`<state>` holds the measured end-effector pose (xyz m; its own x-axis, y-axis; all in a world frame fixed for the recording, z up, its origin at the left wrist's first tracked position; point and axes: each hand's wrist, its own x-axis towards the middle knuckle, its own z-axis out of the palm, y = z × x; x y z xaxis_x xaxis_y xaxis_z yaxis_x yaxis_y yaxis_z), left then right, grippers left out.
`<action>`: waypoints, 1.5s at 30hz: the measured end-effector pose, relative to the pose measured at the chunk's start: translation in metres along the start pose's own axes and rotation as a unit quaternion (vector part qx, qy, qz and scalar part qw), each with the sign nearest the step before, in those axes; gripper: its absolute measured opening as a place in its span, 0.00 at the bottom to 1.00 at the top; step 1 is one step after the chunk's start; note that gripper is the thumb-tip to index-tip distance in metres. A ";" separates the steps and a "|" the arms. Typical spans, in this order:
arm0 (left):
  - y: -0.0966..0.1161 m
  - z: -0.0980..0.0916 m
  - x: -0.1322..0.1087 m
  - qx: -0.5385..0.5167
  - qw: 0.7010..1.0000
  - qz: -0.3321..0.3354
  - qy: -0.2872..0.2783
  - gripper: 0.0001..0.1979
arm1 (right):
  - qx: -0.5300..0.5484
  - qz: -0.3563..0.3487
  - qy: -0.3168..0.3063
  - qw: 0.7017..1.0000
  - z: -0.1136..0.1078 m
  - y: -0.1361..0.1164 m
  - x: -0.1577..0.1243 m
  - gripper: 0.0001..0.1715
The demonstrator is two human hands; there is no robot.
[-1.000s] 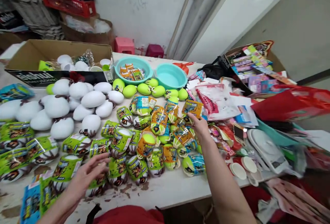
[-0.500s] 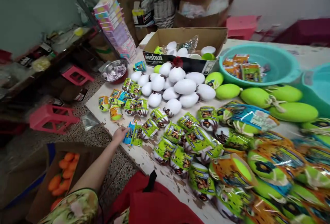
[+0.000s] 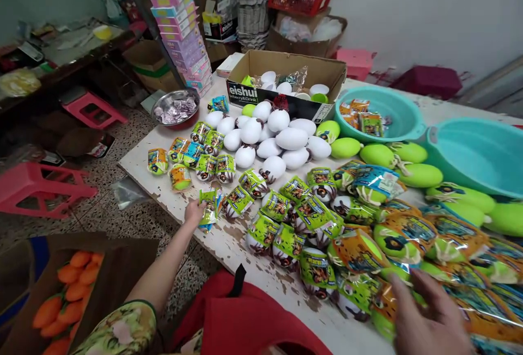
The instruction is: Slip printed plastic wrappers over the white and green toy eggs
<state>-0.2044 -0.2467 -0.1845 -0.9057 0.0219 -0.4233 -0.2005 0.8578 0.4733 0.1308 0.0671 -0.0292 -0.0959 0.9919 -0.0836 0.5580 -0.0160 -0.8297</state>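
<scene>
At the near left edge of the table, my left hand [image 3: 193,212] pinches a green plastic wrapper [image 3: 210,206]. Blue wrappers [image 3: 219,201] show just behind it. My right hand [image 3: 429,317] is at the lower right, slightly blurred, its thumb and fingers apart over a pile of wrapped green eggs [image 3: 402,238]. Nothing shows between those fingers. White eggs in green wrappers [image 3: 314,216] lie in the middle of the table. Behind them is a heap of bare white eggs [image 3: 291,138]. Several small wrapped eggs [image 3: 180,177] sit beyond my left hand.
A cardboard box [image 3: 339,74] with white cups stands at the back. Two turquoise basins [image 3: 412,110] are on the right, one with packets inside. A metal bowl [image 3: 157,109] and stacked boxes [image 3: 186,44] stand far left. Orange objects [image 3: 67,295] fill a floor carton.
My right hand has come into view at the lower right. My left hand has lifted the green wrapper more upright, with the blue ones now mostly behind it. The view has turned right.
</scene>
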 end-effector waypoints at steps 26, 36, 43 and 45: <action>0.179 -0.001 -0.098 -0.382 0.793 0.212 -0.424 0.12 | 0.032 -0.148 -0.305 0.940 0.164 -0.054 0.006 0.14; 0.183 0.007 -0.052 -0.663 0.703 -0.050 -0.250 0.07 | -0.034 -0.230 -0.264 0.936 0.274 -0.120 0.132 0.45; 0.148 0.004 -0.049 -0.657 0.718 -0.109 -0.203 0.09 | -0.276 -0.385 -0.286 0.833 0.324 -0.163 0.176 0.42; 0.141 0.006 -0.049 -0.661 0.720 -0.129 -0.168 0.10 | -0.179 -0.341 -0.310 0.869 0.305 -0.158 0.167 0.42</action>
<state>-0.1865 -0.1236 -0.1015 -0.6780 0.2631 -0.6863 -0.7270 -0.3780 0.5733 -0.2244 0.1969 -0.0801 -0.8690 0.4947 -0.0130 0.4070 0.6995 -0.5874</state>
